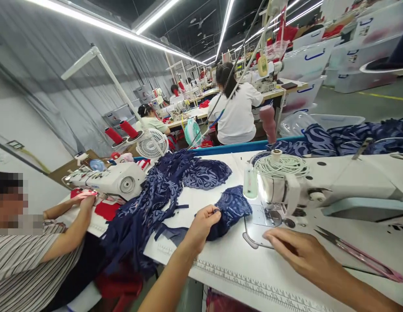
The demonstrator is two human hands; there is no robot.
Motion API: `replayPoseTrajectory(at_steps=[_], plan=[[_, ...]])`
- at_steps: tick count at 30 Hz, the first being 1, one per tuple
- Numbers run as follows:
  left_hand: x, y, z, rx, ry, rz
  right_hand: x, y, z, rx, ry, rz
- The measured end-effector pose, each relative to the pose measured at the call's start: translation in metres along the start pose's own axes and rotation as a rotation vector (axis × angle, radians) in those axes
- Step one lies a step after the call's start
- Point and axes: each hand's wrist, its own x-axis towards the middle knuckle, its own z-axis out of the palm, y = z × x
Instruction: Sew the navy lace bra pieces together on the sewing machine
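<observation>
Sewing hall under strip lights, with a white counter (240,260) running across the front.

The left hand (201,225) is pinching a small navy lace piece (232,208), fingers closed on its edge, on the counter just left of the sewing machine (286,190). The right hand (299,253) is lying flat beside the needle plate, fingers loosely spread and holding nothing, with pink snips (360,256) near it. A navy fabric heap (149,208) is trailing off the counter's left edge. Behind, a clear tub (338,120) is sitting by more navy cloth; whether the cloth is inside it is unclear. The contents of the white crates (310,60) are hidden.
</observation>
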Motion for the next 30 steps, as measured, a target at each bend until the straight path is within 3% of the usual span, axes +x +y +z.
replayPoseTrajectory(at_steps=[3,6,9,15,19,21,23,26,28,30], plan=[[-0.011,0.001,0.005,-0.081,-0.018,-0.024,0.007,-0.019,0.028,0.408,-0.249,0.351],[-0.015,0.001,0.009,-0.117,-0.048,-0.032,0.017,-0.037,0.05,0.784,-0.246,0.505],[-0.018,0.002,0.008,-0.003,-0.003,0.068,0.023,-0.055,0.056,1.008,-0.111,0.494],[-0.034,0.01,0.009,0.615,0.316,0.636,0.028,-0.075,0.046,1.074,-0.031,0.559],[-0.047,0.014,0.017,0.805,0.324,0.714,0.033,-0.079,0.053,1.176,-0.073,0.452],[-0.05,0.018,0.016,0.837,0.328,0.682,0.035,-0.081,0.056,1.234,-0.095,0.448],[-0.053,0.024,0.01,0.824,0.336,0.578,0.036,-0.082,0.056,1.141,-0.11,0.47],[-0.055,0.033,-0.003,0.687,0.222,0.262,0.035,-0.075,0.053,0.65,-0.012,0.442],[-0.056,0.034,-0.01,0.456,0.051,-0.009,0.032,-0.066,0.051,0.275,0.123,0.248],[-0.055,0.03,-0.013,0.183,-0.065,-0.196,0.028,-0.058,0.049,-0.011,0.211,-0.002]])
